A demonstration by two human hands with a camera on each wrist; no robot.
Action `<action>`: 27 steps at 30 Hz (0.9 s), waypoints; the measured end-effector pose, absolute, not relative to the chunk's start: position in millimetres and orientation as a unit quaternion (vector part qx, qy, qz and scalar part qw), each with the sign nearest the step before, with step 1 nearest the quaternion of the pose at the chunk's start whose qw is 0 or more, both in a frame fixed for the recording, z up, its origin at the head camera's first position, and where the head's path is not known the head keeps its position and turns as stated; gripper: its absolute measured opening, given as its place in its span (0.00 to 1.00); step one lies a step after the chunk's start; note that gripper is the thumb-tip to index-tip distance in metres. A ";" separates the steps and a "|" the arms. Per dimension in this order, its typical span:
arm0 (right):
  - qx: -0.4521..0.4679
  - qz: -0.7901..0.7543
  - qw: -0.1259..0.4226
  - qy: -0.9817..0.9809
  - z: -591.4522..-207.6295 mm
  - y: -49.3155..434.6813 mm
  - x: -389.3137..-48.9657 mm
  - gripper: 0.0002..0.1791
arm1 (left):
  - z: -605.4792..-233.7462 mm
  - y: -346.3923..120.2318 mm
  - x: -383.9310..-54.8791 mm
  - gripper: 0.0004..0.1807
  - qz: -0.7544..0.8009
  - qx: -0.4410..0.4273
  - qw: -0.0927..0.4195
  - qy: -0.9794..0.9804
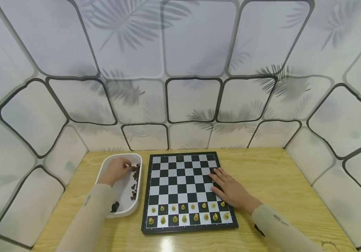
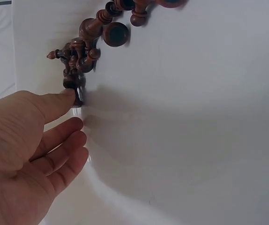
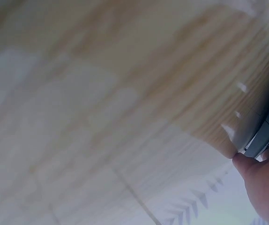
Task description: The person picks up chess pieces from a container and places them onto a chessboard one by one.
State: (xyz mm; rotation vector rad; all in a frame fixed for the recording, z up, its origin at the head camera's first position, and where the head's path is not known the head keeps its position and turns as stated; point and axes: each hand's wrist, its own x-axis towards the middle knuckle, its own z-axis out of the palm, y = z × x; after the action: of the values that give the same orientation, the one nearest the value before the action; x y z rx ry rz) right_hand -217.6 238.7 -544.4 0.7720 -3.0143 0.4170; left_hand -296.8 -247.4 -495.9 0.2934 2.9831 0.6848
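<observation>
My left hand (image 1: 116, 170) reaches into a white plastic tub (image 1: 124, 212). Between thumb and forefinger it pinches a dark brown chess piece (image 2: 76, 95) by the tub's wall; the forefinger is mostly hidden. More brown chess pieces (image 2: 91, 29) lie heaped along that wall. The right hand (image 1: 232, 190) rests flat, fingers spread, on the right edge of a black-and-white chessboard (image 1: 182, 189). Yellow chess pieces (image 1: 184, 218) stand in the two nearest rows. A single dark chess piece (image 1: 179, 158) stands in the farthest row. In the right wrist view, the board's edge (image 3: 265, 136) meets the hand.
Tub and board sit side by side on a light wooden table (image 1: 262, 175). A patterned fabric wall (image 1: 193, 101) rises behind the table and on both sides. Something small and black (image 1: 115, 207) shows beside the left sleeve, at the tub's near end.
</observation>
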 end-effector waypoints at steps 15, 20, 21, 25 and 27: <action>0.244 0.131 0.000 -0.961 -544.4 238.5 -217.2 0.35 | -497.1 -245.8 -296.2 0.10 0.195 0.087 0.040 0.976; 0.244 0.132 0.002 -0.961 -544.9 238.6 -217.2 0.35 | -495.8 -244.7 -295.9 0.10 0.188 0.095 0.043 0.977; 0.244 0.131 0.002 -0.961 -545.0 238.5 -217.3 0.35 | -495.9 -244.9 -296.0 0.10 0.186 0.097 0.041 0.977; 0.245 0.129 -0.001 -0.961 -545.4 238.7 -218.2 0.35 | -496.7 -245.5 -296.0 0.08 0.204 0.090 0.039 0.974; 0.246 0.128 -0.002 -0.961 -545.5 238.8 -218.7 0.35 | -497.9 -246.4 -296.3 0.08 0.215 0.079 0.037 0.973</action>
State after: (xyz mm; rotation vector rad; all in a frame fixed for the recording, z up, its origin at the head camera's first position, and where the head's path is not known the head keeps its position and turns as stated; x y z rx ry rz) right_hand -218.7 238.8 -545.5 0.7726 -3.0215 0.4039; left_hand -296.3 -246.4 -497.9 0.2419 2.9850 0.6609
